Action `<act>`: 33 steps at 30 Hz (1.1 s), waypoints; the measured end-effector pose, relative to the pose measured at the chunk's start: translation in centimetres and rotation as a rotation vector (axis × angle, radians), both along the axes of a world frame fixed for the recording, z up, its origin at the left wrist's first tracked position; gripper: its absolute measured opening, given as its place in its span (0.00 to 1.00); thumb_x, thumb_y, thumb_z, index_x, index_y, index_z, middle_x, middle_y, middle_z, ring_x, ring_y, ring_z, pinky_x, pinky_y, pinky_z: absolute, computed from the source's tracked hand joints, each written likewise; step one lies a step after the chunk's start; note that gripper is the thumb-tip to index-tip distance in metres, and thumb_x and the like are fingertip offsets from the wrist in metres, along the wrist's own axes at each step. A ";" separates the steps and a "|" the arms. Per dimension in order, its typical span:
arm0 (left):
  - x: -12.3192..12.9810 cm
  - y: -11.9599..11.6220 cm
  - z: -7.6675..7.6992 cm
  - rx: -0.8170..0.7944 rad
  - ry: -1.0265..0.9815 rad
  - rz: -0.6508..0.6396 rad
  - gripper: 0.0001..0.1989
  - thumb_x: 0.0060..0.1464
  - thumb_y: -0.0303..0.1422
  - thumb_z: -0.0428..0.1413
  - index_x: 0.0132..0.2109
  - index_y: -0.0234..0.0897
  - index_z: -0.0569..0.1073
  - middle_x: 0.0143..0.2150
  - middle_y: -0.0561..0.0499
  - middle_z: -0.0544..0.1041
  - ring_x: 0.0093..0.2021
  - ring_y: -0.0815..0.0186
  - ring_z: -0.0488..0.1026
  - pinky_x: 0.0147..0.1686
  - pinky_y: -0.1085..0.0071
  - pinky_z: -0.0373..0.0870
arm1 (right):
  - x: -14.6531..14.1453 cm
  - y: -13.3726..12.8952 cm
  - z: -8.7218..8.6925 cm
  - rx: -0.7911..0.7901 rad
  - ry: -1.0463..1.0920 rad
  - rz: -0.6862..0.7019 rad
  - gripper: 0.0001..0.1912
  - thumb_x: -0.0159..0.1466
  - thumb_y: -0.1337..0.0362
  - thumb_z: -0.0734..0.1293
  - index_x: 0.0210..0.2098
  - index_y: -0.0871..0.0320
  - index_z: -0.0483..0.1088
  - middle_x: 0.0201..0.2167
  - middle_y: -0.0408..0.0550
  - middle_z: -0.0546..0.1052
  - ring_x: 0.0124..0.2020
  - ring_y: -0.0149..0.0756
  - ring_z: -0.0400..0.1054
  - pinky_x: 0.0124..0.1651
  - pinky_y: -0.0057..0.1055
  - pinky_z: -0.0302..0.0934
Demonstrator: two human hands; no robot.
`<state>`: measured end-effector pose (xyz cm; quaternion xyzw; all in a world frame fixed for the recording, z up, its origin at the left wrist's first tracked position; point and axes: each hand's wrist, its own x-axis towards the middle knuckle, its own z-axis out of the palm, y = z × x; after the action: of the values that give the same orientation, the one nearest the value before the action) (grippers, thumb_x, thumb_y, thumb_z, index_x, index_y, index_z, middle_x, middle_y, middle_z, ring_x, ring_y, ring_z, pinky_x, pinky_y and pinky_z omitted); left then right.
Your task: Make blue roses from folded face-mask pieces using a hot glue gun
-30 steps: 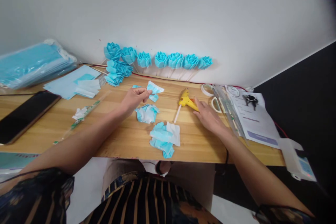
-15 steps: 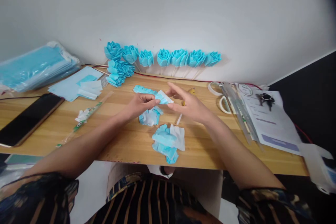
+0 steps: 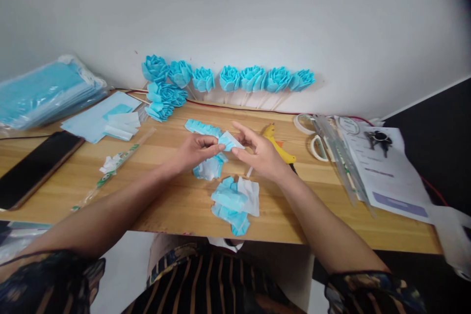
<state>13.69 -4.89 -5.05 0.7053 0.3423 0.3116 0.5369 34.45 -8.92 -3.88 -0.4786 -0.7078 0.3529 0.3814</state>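
Over the middle of the wooden table, my left hand [image 3: 198,152] pinches the left side of a blue-and-white piece of thin fabric [image 3: 228,141] between thumb and fingers. At its right edge is my right hand [image 3: 259,153], thumb against the fabric and index finger raised; its other fingertips are partly hidden behind the piece. Behind my left hand lies a ruffled blue strip [image 3: 202,128]. Below the hands rests a crumpled blue-and-white piece [image 3: 208,169], and nearer me sits a pile of similar pieces [image 3: 231,198]. A yellow glue gun [image 3: 280,147] lies partly behind my right hand.
Several blue fabric flowers [image 3: 253,78] on sticks lean along the wall. At left are bagged face masks [image 3: 47,91], flat blue sheets [image 3: 91,117] and a phone [image 3: 35,169]. Scissors [image 3: 319,148], a tape roll [image 3: 304,123], papers [image 3: 390,171] and keys [image 3: 379,141] lie at right.
My right hand has moved slightly left, its thumb now further onto the fabric piece. More of the yellow glue gun shows beside it. The view has shifted slightly.
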 end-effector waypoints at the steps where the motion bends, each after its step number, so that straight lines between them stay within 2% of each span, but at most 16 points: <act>1: 0.0 0.0 0.0 -0.002 0.002 -0.002 0.22 0.54 0.45 0.58 0.22 0.35 0.63 0.20 0.56 0.58 0.23 0.73 0.55 0.24 0.73 0.52 | 0.0 0.0 -0.1 0.008 0.003 -0.012 0.33 0.61 0.60 0.67 0.66 0.50 0.62 0.38 0.45 0.74 0.39 0.35 0.68 0.49 0.37 0.65; 10: 0.0 -0.1 0.2 0.002 0.026 -0.007 0.23 0.53 0.46 0.58 0.20 0.36 0.62 0.20 0.56 0.59 0.23 0.73 0.55 0.24 0.72 0.52 | -0.1 0.1 -0.7 0.032 0.062 -0.026 0.32 0.61 0.63 0.65 0.65 0.51 0.63 0.33 0.42 0.72 0.35 0.32 0.66 0.44 0.33 0.63; 15: 0.1 0.1 -0.2 -0.001 -0.009 -0.006 0.19 0.52 0.44 0.59 0.23 0.35 0.68 0.21 0.55 0.63 0.24 0.72 0.58 0.25 0.73 0.55 | -0.1 -0.1 -0.5 0.027 0.052 -0.020 0.32 0.62 0.63 0.66 0.65 0.52 0.63 0.34 0.43 0.73 0.35 0.32 0.67 0.46 0.35 0.64; 21: 0.0 0.3 -0.6 -0.005 -0.024 0.034 0.21 0.51 0.46 0.60 0.23 0.35 0.66 0.21 0.56 0.62 0.24 0.73 0.59 0.25 0.73 0.55 | 0.3 -0.3 -0.4 -0.018 0.096 0.076 0.31 0.64 0.56 0.67 0.66 0.49 0.62 0.45 0.47 0.76 0.46 0.37 0.70 0.54 0.40 0.64; 26: 0.1 0.1 -0.5 0.021 -0.021 0.008 0.19 0.53 0.44 0.60 0.23 0.35 0.68 0.21 0.55 0.65 0.24 0.72 0.61 0.26 0.74 0.57 | -0.1 -0.5 -0.1 0.000 0.084 0.027 0.33 0.62 0.58 0.69 0.66 0.51 0.62 0.48 0.49 0.76 0.47 0.38 0.71 0.55 0.40 0.65; 29: 0.2 0.2 -0.6 0.038 -0.012 -0.015 0.19 0.53 0.43 0.59 0.24 0.34 0.68 0.21 0.55 0.66 0.25 0.72 0.62 0.26 0.74 0.58 | -0.4 -0.5 0.0 0.039 0.079 0.012 0.33 0.62 0.59 0.69 0.66 0.50 0.61 0.46 0.47 0.76 0.44 0.36 0.71 0.52 0.39 0.65; 33: 0.2 0.2 -0.8 0.049 -0.011 -0.020 0.20 0.53 0.44 0.60 0.23 0.34 0.68 0.21 0.55 0.66 0.24 0.73 0.61 0.26 0.75 0.58 | -0.3 -0.3 -0.2 0.080 0.047 0.011 0.32 0.62 0.62 0.67 0.65 0.52 0.62 0.37 0.44 0.76 0.38 0.33 0.69 0.49 0.37 0.65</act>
<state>13.87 -4.68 -5.80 0.7199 0.3248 0.3183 0.5244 34.17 -9.26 -4.03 -0.4507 -0.7147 0.3374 0.4150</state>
